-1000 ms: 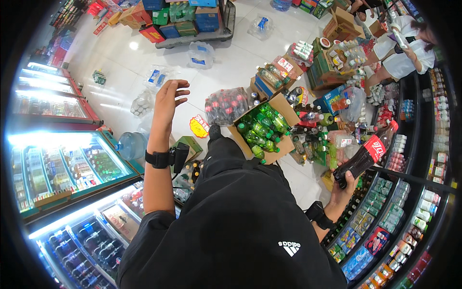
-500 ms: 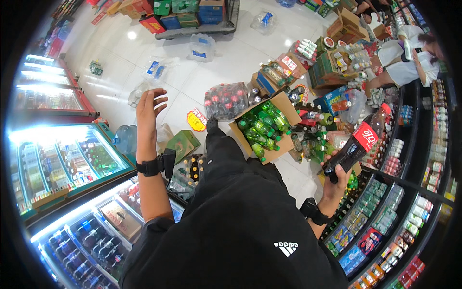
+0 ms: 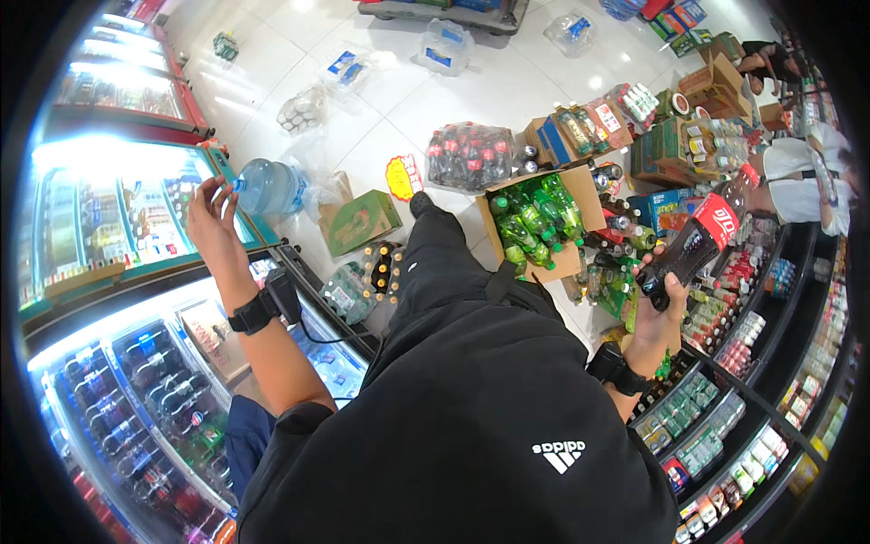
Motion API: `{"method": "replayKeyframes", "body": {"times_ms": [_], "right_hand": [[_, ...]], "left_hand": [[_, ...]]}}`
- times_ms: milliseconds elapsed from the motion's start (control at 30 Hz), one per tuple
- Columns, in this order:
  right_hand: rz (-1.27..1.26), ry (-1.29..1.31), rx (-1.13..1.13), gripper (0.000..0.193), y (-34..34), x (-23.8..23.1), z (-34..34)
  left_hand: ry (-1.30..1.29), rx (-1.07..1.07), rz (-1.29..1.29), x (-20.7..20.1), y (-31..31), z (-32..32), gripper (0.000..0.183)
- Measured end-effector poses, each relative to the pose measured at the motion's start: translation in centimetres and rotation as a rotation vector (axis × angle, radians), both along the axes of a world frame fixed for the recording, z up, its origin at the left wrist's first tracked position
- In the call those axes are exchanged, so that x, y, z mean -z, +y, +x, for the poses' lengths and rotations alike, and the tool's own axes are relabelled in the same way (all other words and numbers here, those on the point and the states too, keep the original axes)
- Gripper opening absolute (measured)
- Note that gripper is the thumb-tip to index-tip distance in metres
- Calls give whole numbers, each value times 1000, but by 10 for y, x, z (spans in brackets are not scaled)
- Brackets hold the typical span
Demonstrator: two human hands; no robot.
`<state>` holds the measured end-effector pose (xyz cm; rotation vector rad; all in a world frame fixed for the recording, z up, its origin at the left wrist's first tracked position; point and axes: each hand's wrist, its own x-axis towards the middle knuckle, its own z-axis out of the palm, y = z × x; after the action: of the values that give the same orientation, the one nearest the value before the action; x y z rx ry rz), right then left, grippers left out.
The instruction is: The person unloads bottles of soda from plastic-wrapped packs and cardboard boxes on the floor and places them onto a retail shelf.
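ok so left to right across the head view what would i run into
Left hand, translucent blue water jug, green carton, open cardboard box of green plastic bottles, right hand holding a red-labelled cola bottle.

White lettering runs across the red label (image 3: 719, 220) of the dark bottle (image 3: 678, 269) in the right hand (image 3: 662, 311). Left of and below that hand, white print and a striped emblem (image 3: 559, 456) mark the black shirt (image 3: 471, 399). Right of the left hand (image 3: 216, 222), a yellow floor sign (image 3: 400, 178) bears red characters; below it, a brown carton (image 3: 213, 340) has dark lettering.
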<state>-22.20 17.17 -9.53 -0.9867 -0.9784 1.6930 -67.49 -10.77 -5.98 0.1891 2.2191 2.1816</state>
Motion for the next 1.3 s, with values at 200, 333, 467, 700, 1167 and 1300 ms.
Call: {"method": "replayKeyframes", "body": {"times_ms": [200,333,467,700,1167,1300], "right_hand": [[102,-154,-141,60,-10,-14,-43],[162,-307,-179,58,-3,-12,-72],[24,-265,-109,56,3,6,-121],[-220,-202,-228,57,7,-9,-237],[82,-381,-215,50,21,-29,-312],[-113,-356,-345,51,11,1,-338]], "left_hand": [[-11,56,28,10,3,-17,30],[-170,38,53,33,13,-53,30],[-141,115,14,59,48,-101,29],[-367,231,-187,130,48,-199,28],[-661,281,-588,426,-93,-139,27],[-688,643,-309,371,83,-105,23]]}}
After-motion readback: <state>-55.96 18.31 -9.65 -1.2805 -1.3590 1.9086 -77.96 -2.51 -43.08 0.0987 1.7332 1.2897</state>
